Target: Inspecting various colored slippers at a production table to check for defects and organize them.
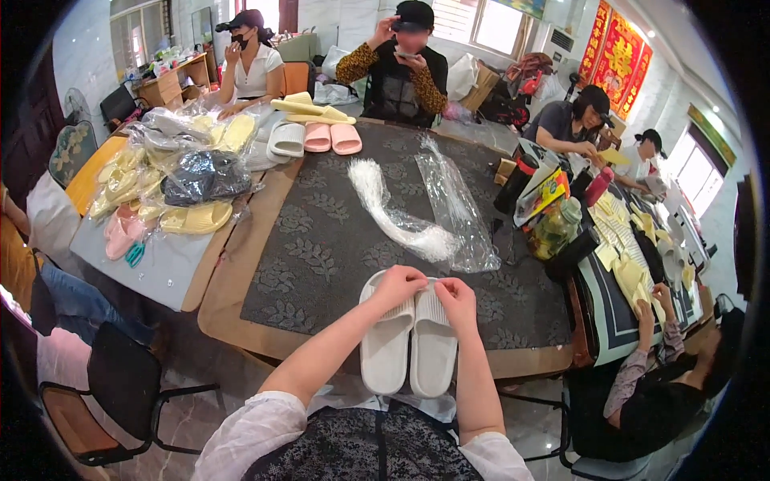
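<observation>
In front of me, at the near table edge, lies a pair of white slippers, the left slipper (pixel 384 357) and the right slipper (pixel 433 362) side by side with heels toward me. My left hand (pixel 399 289) rests over the left slipper's ribbed strap, its fingers pinched near the inner edge. Against the right slipper's strap, my right hand (pixel 456 305) is also closed in a pinch. Whatever sits between the fingertips is too small to make out. Beyond the hands, a bundle of thin white strands (pixel 370 188) curves across the dark table mat (pixel 297 232).
A clear plastic bag (pixel 459 212) lies beside the strands. Bagged slippers (pixel 204 180) and teal scissors (pixel 135 254) are at left; pink slippers (pixel 332 138) stand at the far edge. Bottles, including a black one (pixel 573 252), line the right. Several people sit around.
</observation>
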`<state>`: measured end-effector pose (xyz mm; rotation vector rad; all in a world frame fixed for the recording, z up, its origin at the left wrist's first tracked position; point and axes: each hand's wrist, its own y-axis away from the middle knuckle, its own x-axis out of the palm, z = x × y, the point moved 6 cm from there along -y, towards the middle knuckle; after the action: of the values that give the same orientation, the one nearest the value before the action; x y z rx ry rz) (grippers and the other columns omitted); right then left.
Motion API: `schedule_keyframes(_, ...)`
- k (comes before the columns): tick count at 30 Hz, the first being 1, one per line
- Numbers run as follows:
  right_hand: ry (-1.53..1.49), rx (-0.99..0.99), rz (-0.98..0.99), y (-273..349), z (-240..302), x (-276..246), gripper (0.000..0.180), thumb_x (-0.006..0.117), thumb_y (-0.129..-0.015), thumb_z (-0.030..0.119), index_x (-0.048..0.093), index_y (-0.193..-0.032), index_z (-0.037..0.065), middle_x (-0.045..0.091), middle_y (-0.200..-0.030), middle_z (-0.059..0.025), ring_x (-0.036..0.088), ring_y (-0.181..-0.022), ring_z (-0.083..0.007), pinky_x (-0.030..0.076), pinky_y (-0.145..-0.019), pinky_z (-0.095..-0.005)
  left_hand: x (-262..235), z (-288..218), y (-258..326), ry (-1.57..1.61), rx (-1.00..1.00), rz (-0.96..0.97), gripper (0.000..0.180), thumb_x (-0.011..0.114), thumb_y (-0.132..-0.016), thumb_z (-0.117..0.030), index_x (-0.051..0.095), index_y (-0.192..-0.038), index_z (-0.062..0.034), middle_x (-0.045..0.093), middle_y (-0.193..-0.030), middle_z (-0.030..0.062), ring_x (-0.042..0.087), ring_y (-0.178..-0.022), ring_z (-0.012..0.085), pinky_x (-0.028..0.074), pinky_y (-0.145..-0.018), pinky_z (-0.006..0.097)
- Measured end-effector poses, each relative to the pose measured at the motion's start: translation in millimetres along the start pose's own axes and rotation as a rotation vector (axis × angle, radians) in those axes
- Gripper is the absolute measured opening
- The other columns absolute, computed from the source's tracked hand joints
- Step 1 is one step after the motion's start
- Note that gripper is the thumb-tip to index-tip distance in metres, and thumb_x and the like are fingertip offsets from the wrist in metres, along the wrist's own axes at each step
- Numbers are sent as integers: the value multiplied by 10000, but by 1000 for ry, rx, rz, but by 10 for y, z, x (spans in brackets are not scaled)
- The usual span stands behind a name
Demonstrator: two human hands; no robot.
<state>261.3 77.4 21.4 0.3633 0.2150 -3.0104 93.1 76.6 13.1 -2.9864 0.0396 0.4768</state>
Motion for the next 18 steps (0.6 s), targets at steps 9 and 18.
schedule_keyframes(9,307,-10,85,12,339,217,261,737,-778,258,719,-955,69,698,-823,-36,605,-664,-109,487,-645,-279,-187,78,-32,356,-53,-171,219,664,-864,-161,699,-1005,3,709,-897,44,621,-804,90,488,-732,246)
schedule_keyframes(18,262,-43,29,-27,277,166,168,666,-818,188,686,-886,36,669,-767,-42,592,-669,-113,475,-635,-269,-146,-52,23,451,-34,-86,203,630,-895,-126,688,-1038,6,695,-964,41,612,-888,100,470,-807,246)
